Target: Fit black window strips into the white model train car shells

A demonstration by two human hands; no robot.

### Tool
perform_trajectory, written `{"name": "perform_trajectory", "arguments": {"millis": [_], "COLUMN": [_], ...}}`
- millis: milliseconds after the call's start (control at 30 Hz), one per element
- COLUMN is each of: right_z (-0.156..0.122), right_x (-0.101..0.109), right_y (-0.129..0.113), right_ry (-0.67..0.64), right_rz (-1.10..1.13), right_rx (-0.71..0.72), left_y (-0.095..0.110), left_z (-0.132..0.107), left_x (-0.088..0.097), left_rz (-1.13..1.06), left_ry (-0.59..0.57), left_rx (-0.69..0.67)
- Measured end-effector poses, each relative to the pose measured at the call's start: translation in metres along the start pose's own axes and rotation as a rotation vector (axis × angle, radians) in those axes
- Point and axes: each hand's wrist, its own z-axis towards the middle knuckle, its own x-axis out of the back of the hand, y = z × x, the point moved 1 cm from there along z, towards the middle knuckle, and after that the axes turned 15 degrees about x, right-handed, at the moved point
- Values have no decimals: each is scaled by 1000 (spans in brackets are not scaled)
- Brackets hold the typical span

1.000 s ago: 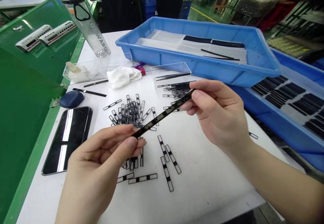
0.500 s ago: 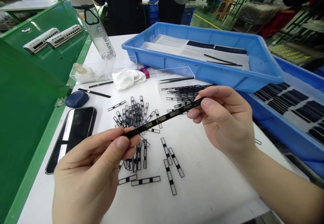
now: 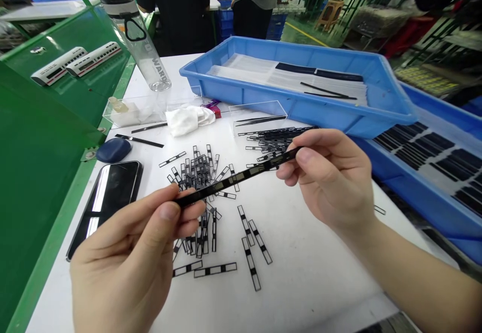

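A long black strip with window-like panes [image 3: 237, 177] is stretched between my two hands above the table, its right end higher. My left hand [image 3: 139, 252] pinches the lower left end between thumb and fingers. At the other end, my right hand [image 3: 331, 177] is closed on the strip with thumb and fingertips. Beneath it lies a loose heap of small black-framed clear pieces [image 3: 198, 170]. Several similar framed pieces [image 3: 251, 263] lie singly nearer to me. A denser pile of dark framed strips [image 3: 278, 137] sits behind my right fingertips.
A blue bin [image 3: 293, 89] with white sheets and black strips stands at the back; another blue bin [image 3: 422, 167] is at right. A phone [image 3: 105, 202], a dark blue rounded object [image 3: 113, 149], a white cloth [image 3: 188, 120] and a clear bottle [image 3: 150, 57] stand or lie left.
My left hand has shifted slightly left and down with its end of the strip. The right hand keeps its hold, and the whole view has moved a little.
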Motion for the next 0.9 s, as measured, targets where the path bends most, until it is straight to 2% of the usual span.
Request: {"name": "perform_trajectory", "arguments": {"millis": [333,600,767,900], "right_z": [-1,-2,-2,-5], "right_x": [-2,-2,-3,-6], "right_y": [-1,-3,-3,-4], "right_ry": [-19,-48,-71,-49], "right_rz": [52,52,48,28], "right_rx": [4,51,84,114], "left_y": [0,-6,-6,-7], "left_z": [4,9,8,6], "left_x": [4,16,13,14], "left_rz": [26,56,98,145], "left_ry": [-18,-39,13,113], "left_rx": [-23,-124,-122,-105]}}
